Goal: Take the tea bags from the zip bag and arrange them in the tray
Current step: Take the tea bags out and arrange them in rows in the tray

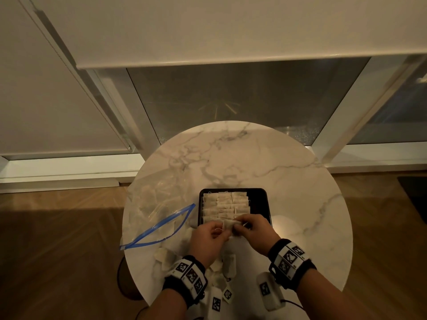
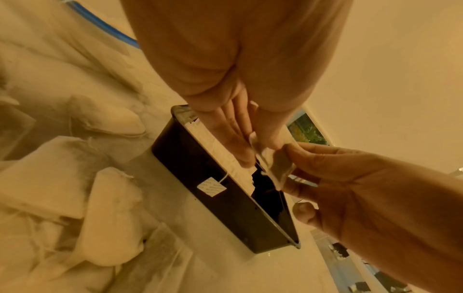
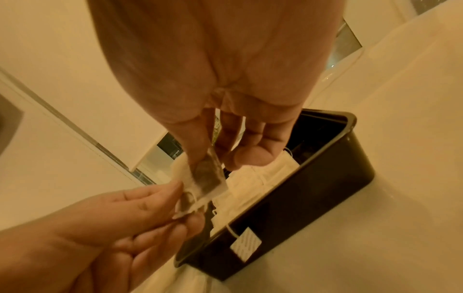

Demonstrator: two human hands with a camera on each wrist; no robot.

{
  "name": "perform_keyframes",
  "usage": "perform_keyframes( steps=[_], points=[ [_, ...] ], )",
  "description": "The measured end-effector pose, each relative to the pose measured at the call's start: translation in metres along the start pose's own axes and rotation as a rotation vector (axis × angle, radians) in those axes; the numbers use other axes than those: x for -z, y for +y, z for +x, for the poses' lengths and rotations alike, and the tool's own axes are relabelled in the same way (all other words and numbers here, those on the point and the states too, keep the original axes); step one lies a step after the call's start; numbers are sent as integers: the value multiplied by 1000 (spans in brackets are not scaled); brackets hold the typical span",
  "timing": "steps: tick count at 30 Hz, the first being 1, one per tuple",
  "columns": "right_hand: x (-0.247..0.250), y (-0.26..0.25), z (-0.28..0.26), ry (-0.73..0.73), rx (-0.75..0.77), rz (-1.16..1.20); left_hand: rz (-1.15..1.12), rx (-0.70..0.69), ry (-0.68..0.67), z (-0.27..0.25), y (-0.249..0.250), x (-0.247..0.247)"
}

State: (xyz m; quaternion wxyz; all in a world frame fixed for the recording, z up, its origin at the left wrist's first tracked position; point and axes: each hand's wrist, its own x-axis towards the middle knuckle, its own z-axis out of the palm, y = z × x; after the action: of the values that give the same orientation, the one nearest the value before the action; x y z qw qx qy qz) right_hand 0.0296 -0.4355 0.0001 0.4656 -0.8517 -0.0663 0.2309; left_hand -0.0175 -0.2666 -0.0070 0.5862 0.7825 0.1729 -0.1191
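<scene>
Both hands pinch one tea bag over the near edge of the black tray. My left hand holds its left end, and my right hand holds its right end. Rows of tea bags fill the tray's left and middle. In the left wrist view my left hand and the held tea bag hang above the tray. In the right wrist view my right hand pinches the tea bag. The clear zip bag with a blue seal lies open to the left.
Loose tea bags lie on the round marble table near my wrists, with more heaped at the left. A paper tag on a string hangs over the tray's near wall. A window frame stands beyond the table.
</scene>
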Motion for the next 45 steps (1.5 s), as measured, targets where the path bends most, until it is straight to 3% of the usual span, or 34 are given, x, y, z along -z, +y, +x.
perform_keyframes(
  steps=[3,7,16,28,36,40,45],
  points=[
    [20,6,12,94,-48,-93,176,-70,73,6,-8,6],
    [60,12,36,267,-173,-279,457,-232,26,14,-25,15],
    [71,9,81,142,-241,-778,589,-296,-12,22,-37,13],
    [67,15,96,122,-270,-783,558,-274,-25,24,-42,14],
    [64,21,99,185,-152,-752,546,-275,-12,24,-45,15],
    [68,19,92,297,-95,-565,528,-271,-10,21,-44,15],
    [65,3,59,554,-71,-240,449,-418,93,8,-39,25]
  ],
)
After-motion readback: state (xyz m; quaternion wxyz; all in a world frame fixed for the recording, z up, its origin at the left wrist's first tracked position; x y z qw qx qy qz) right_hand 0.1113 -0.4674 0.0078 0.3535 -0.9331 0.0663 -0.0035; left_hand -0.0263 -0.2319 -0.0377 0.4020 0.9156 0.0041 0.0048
